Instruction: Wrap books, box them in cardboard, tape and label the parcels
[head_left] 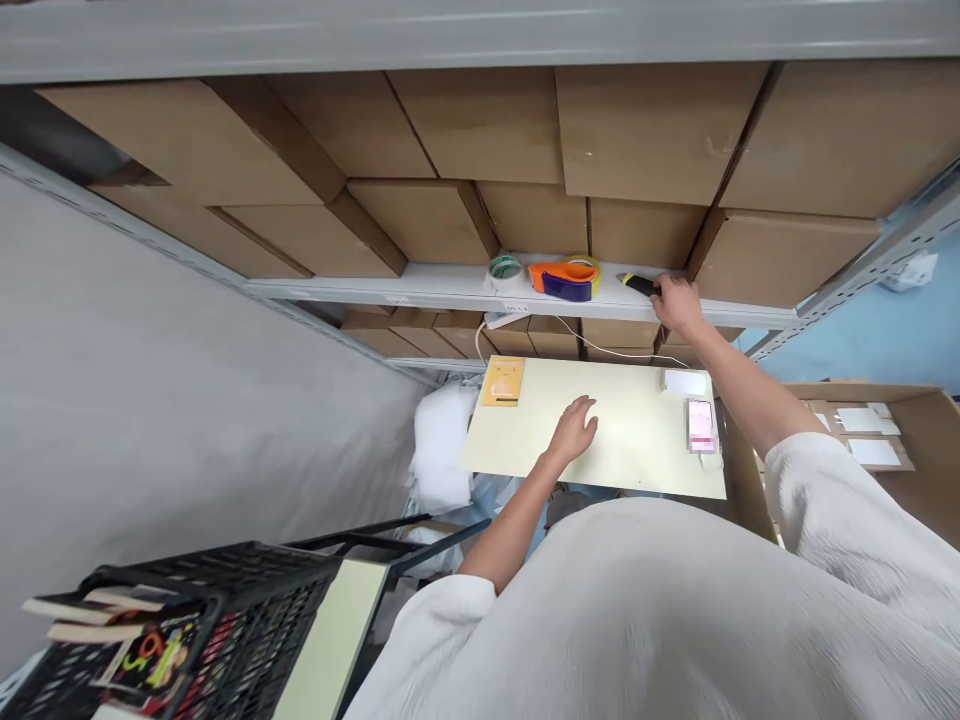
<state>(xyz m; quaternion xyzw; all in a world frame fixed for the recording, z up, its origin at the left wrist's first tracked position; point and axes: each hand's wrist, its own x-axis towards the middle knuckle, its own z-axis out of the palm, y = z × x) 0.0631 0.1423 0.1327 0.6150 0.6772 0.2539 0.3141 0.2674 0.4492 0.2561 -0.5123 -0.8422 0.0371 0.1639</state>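
Observation:
My right hand (677,303) reaches up to the white shelf (420,285) and closes on a yellow-and-black tool, perhaps a utility knife (636,284), lying on it. My left hand (574,427) lies flat and open on the pale yellow tabletop (637,455), holding nothing. Left of the knife on the shelf sit an orange-and-blue tape dispenser (564,277) and a roll of tape (505,267). A phone (700,424) and a white card (685,382) lie on the table's right side. A small orange book (502,381) lies at its far left corner.
Cardboard boxes (480,125) fill the shelves above and below. A black plastic crate (225,620) with books stands at the lower left. An open carton (892,440) holding white packets is on the right. White bags (442,450) sit beside the table's left edge.

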